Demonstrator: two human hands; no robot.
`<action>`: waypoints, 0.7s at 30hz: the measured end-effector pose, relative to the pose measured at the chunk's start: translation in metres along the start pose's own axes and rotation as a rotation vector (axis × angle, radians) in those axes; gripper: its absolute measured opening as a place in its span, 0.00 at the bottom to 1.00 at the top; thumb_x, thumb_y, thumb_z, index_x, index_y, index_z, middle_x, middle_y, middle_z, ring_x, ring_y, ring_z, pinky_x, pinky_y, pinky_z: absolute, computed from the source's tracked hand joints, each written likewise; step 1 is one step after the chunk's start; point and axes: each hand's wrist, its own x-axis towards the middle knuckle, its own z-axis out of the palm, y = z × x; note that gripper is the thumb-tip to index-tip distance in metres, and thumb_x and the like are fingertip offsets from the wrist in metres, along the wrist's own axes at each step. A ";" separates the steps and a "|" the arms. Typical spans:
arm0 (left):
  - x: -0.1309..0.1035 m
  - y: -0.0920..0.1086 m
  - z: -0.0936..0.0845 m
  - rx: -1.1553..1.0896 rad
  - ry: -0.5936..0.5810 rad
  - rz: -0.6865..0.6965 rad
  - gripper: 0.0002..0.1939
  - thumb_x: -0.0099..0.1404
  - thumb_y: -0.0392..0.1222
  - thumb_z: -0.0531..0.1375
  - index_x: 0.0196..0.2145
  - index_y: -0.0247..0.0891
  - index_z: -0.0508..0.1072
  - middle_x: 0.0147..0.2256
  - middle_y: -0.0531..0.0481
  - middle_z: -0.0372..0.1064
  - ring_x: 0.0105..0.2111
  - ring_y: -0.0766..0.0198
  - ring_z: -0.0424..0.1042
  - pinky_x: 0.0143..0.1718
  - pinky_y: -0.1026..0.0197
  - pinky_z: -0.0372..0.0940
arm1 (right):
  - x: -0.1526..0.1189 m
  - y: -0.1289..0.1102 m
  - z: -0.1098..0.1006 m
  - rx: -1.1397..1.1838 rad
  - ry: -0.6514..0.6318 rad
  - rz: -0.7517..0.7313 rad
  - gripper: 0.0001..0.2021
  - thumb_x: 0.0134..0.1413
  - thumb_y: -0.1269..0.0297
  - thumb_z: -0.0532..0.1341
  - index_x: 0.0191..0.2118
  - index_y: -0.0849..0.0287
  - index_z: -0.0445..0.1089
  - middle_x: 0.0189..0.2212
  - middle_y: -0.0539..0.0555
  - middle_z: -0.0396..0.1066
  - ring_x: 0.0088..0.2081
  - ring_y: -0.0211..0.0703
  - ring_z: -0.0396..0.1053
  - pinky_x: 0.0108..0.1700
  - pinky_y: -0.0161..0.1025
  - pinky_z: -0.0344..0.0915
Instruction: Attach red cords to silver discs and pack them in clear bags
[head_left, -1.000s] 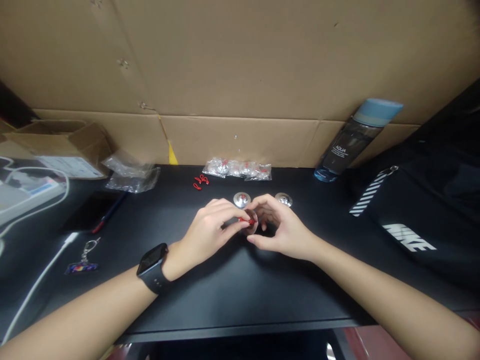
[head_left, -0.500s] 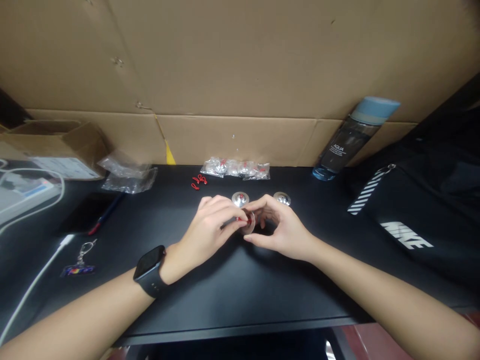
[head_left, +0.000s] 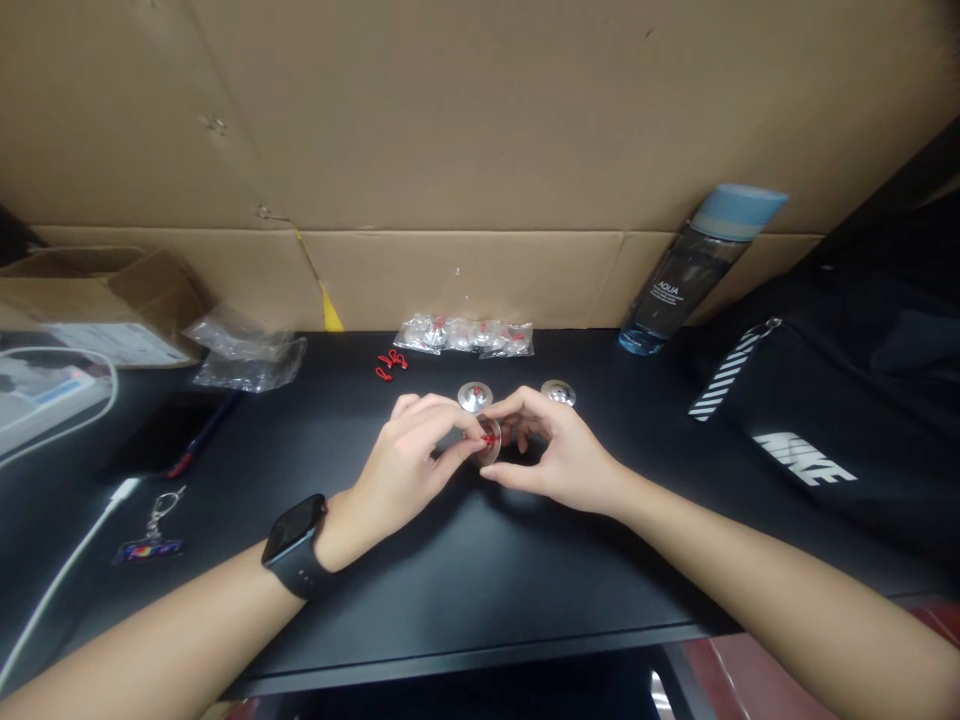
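Note:
Between my two hands a small finger cymbal (head_left: 493,452) is held on edge above the black table (head_left: 465,590). My left hand (head_left: 416,450), with a watch on the wrist, pinches at the red cord loop (head_left: 488,438) in the cymbal's middle. My right hand (head_left: 555,450) curves round the cymbal, its thumb and fingers at the rim. Just beyond the hands lie two more shiny finger cymbals: one with a red centre (head_left: 475,397) and one without visible red (head_left: 559,392). Several red cord loops (head_left: 391,364) lie farther back to the left.
Bagged cymbals (head_left: 465,335) lie against the cardboard wall (head_left: 480,130). A blue-capped bottle (head_left: 686,275) leans at the back right, beside a black bag (head_left: 825,400). Left are a cardboard box (head_left: 142,300), plastic bags (head_left: 251,360), a phone (head_left: 157,435), a cable and a keychain (head_left: 150,548).
The whole view has shifted slightly. Both hands keep the cymbal between them; the red cord at its centre shows a little more clearly now.

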 end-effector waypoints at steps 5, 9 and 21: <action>0.000 0.002 0.000 0.023 0.000 0.006 0.03 0.72 0.36 0.63 0.39 0.41 0.72 0.38 0.53 0.79 0.40 0.61 0.75 0.46 0.55 0.60 | -0.001 0.002 0.001 0.004 0.018 0.030 0.22 0.48 0.63 0.76 0.48 0.56 0.71 0.38 0.52 0.73 0.35 0.42 0.71 0.34 0.39 0.69; 0.001 0.002 0.001 0.018 0.011 0.008 0.05 0.71 0.34 0.64 0.38 0.41 0.71 0.37 0.54 0.78 0.40 0.62 0.75 0.47 0.56 0.60 | -0.001 0.002 0.003 0.038 0.037 0.041 0.22 0.48 0.62 0.76 0.47 0.56 0.71 0.37 0.51 0.74 0.34 0.41 0.71 0.34 0.38 0.68; 0.003 0.011 0.004 -0.462 0.103 -0.503 0.11 0.63 0.38 0.69 0.36 0.41 0.68 0.34 0.55 0.75 0.39 0.61 0.78 0.42 0.61 0.67 | -0.003 0.000 0.009 -0.112 0.120 -0.154 0.22 0.52 0.65 0.74 0.53 0.54 0.74 0.39 0.53 0.76 0.34 0.42 0.71 0.35 0.40 0.70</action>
